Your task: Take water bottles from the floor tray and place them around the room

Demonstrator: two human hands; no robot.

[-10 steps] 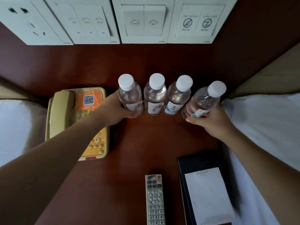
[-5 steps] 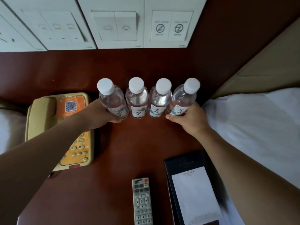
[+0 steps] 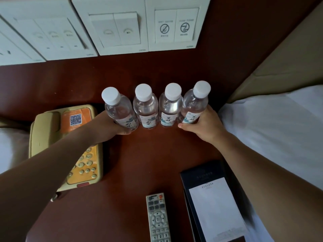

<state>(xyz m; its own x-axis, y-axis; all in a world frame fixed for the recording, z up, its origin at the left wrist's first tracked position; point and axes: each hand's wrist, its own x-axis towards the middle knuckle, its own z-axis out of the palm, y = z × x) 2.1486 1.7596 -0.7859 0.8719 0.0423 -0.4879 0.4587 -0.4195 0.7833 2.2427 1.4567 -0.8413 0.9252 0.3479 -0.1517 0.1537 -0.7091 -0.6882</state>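
Several clear water bottles with white caps stand in a tight row on a dark red-brown nightstand [image 3: 132, 163]. My left hand [image 3: 111, 127] grips the leftmost bottle [image 3: 118, 109] low on its label. My right hand [image 3: 203, 125] grips the rightmost bottle [image 3: 194, 105] from its right side. Between them stand two inner bottles [image 3: 146, 107] [image 3: 170, 106], upright and touching their neighbours. No floor tray is in view.
A beige and orange telephone [image 3: 64, 147] sits left of the bottles. A remote control [image 3: 158, 217] and a black folder with white paper [image 3: 213, 205] lie near the front. White switch panels [image 3: 122, 28] line the wall behind. White bedding [image 3: 272, 128] borders the right.
The rightmost bottle, tilted a second ago, now stands upright and pressed against the row. Both hands kept their grip on the end bottles. The view shifted, so the row appears lower and more central.
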